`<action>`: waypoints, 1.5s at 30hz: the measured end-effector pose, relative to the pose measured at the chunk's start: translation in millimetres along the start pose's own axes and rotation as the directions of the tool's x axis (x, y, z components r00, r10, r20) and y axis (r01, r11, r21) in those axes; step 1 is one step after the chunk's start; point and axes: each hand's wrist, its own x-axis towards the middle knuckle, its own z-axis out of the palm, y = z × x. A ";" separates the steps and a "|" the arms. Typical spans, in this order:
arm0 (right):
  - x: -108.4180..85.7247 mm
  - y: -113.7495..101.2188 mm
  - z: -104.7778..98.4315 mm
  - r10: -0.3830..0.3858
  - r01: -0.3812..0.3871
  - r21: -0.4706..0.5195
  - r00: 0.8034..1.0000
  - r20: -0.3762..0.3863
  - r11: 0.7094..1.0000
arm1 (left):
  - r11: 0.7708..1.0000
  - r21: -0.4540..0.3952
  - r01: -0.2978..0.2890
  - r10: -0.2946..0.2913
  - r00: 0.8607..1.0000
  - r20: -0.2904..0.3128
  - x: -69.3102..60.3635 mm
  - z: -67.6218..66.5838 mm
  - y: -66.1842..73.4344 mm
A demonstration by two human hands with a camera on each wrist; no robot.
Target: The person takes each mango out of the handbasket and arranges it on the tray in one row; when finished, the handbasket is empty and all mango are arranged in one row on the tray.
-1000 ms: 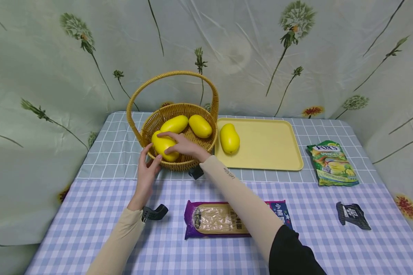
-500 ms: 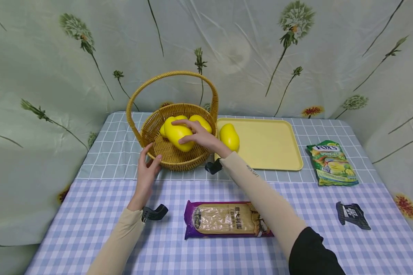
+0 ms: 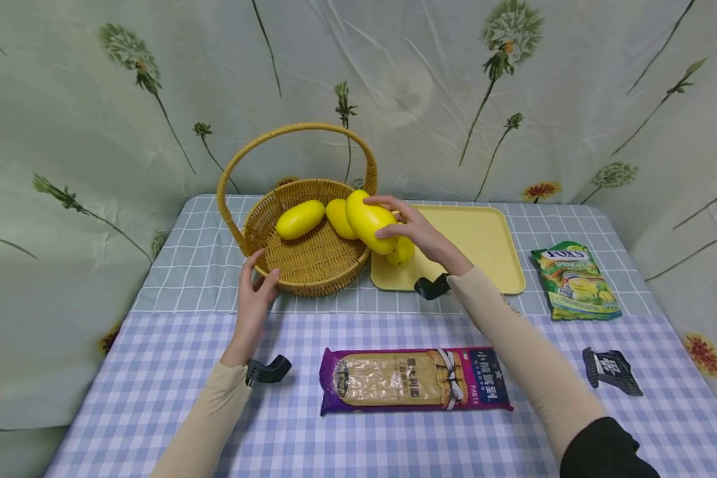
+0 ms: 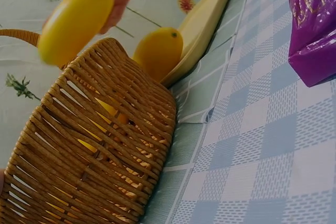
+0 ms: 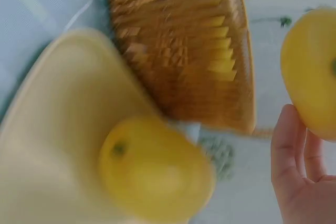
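My right hand grips a yellow mango in the air, above the gap between the wicker basket and the yellow tray. In the right wrist view the held mango sits at the fingertips. Another mango lies on the tray's left end, partly hidden behind the held one. Two more remain inside the basket, a mango at the left and a mango at the back right. My left hand holds the basket's front left rim between thumb and fingers.
A purple pasta packet lies across the checked cloth in front. On the right are a green Fox's candy bag and a small black packet. The basket's tall handle arches over it. A patterned curtain hangs behind the table.
My right hand has lifted one mango from the basket's front left and carried it right, past the basket's right rim. My left hand has stayed on the rim.
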 end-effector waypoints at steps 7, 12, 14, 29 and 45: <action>-30.7 22.6 -30.7 0.135 -0.134 0.021 0.984 -0.117 0.991 | 1.000 -0.011 0.021 -0.021 1.000 0.002 -3.3 0.9 7.7; -47.1 40.1 -46.4 0.209 -0.206 0.037 0.958 -0.195 0.978 | 0.999 -0.015 0.037 -0.037 0.999 0.015 -11.0 4.6 21.6; -51.6 46.9 -50.5 0.243 -0.238 0.050 0.946 -0.216 0.970 | 0.999 -0.003 0.041 -0.041 0.999 0.015 -11.4 5.2 22.9; -56.8 72.4 -50.8 0.380 -0.362 0.115 0.879 -0.289 0.925 | 1.000 0.008 -0.012 0.012 1.000 0.000 -1.6 0.0 -0.6; -53.8 76.0 -40.5 0.324 -0.362 -0.054 0.884 -0.337 0.931 | 1.000 0.016 -0.026 0.026 1.000 -0.001 -1.2 0.3 -1.0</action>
